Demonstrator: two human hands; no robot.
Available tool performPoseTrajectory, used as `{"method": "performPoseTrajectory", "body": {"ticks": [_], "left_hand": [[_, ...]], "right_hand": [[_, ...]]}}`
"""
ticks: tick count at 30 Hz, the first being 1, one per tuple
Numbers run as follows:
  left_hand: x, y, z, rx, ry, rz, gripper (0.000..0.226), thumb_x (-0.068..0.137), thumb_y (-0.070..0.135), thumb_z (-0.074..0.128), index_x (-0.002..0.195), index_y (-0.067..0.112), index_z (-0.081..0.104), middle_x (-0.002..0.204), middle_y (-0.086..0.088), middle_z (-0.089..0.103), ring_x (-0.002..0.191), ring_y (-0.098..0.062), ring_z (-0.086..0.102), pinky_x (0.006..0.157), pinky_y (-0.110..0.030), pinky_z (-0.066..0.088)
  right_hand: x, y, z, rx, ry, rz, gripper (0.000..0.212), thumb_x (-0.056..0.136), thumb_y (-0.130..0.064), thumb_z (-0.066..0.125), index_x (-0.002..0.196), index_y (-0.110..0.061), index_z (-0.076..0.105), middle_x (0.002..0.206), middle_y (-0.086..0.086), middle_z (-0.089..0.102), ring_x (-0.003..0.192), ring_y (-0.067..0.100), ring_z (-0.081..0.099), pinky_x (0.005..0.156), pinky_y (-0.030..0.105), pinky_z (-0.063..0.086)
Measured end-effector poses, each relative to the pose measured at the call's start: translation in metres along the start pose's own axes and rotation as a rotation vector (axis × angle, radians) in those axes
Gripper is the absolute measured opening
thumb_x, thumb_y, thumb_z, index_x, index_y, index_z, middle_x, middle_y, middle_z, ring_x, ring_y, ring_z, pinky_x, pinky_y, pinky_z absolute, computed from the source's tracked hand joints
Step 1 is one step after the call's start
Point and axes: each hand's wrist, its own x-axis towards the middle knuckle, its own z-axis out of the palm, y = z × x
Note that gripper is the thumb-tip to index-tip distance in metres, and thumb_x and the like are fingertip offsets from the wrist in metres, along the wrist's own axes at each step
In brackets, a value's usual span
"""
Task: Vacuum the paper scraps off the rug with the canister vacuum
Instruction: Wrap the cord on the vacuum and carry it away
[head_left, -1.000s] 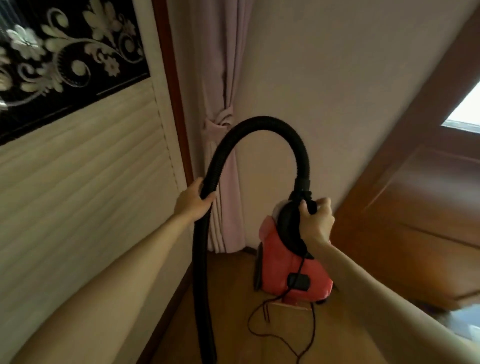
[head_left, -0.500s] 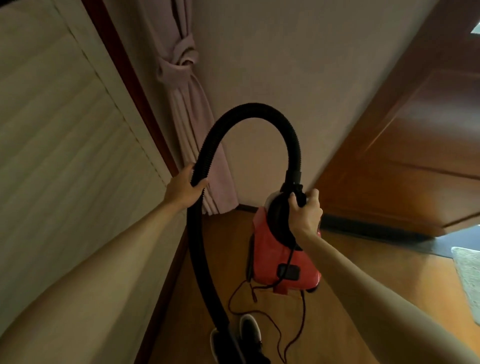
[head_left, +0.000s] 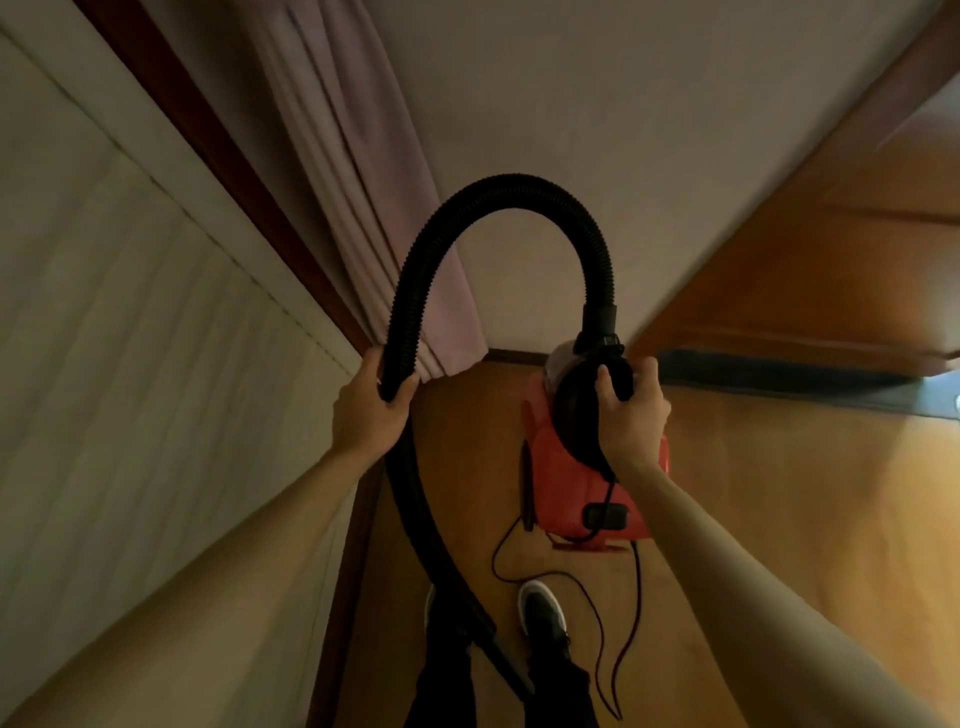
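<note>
Red plastic formed the body of the vacuum (head_left: 587, 493), which hung just above the wooden floor (head_left: 779, 519), seemingly lifted clear of it, close to the far wall (head_left: 571, 130). The right hand (head_left: 631, 415) was closed around the black carry handle (head_left: 582, 415) on top of it. The left hand (head_left: 371, 410) was wrapped around the ribbed black hose (head_left: 498, 187), which arched up and over from the vacuum's top, came down through that grip and ran on toward the near edge, past a black shoe (head_left: 543, 613). A thin power cord (head_left: 613, 623) trailed loose from the vacuum across the floor, looping just beside the shoe. A pale curtain (head_left: 363, 208) hung at the far left, with a wooden door (head_left: 831, 260) to the right.

No rug and no paper scraps showed anywhere in view, so the step in hand looked like fetching the machine, well short of any cleaning. The next move probably called for carrying the vacuum to the rug, keeping the hose gathered and the loose cord clear of the feet, then setting it down, plugging in the cord if it was not already connected, and bringing the nozzle to the scraps.
</note>
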Motion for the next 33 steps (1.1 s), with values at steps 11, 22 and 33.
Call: {"method": "performPoseTrajectory", "body": {"ticks": [11,22,33], "left_hand": [[0.061,-0.116,0.104,0.045,-0.021,0.038,0.040,0.097,0.039,0.058,0.132,0.022,0.048,0.109,0.003,0.066,0.086,-0.016,0.064,0.067,-0.029,0.051],[0.104,-0.207,0.192,0.080,0.004,0.037,0.040,0.099,0.037,0.056,0.134,0.021,0.046,0.109,0.007,0.060,0.091,-0.014,0.060,0.072,-0.028,0.048],[0.143,-0.249,0.270,0.116,-0.024,0.034,0.047,0.099,0.038,0.056,0.141,0.026,0.042,0.130,0.002,0.060,0.111,-0.014,0.057,0.087,-0.029,0.047]], "right_hand": [[0.045,0.119,0.099,0.000,0.074,0.074,0.017,0.098,-0.029,0.057,0.099,-0.016,0.047,0.091,-0.004,0.059,0.079,0.003,0.059,0.058,0.024,0.053],[0.088,0.220,0.182,-0.009,0.090,0.044,0.024,0.098,-0.032,0.056,0.098,-0.010,0.044,0.090,0.001,0.058,0.077,0.011,0.059,0.062,0.038,0.053],[0.125,0.282,0.222,0.014,0.128,0.079,0.030,0.099,-0.031,0.054,0.110,-0.004,0.046,0.101,0.003,0.057,0.090,0.017,0.058,0.066,0.026,0.046]]}}
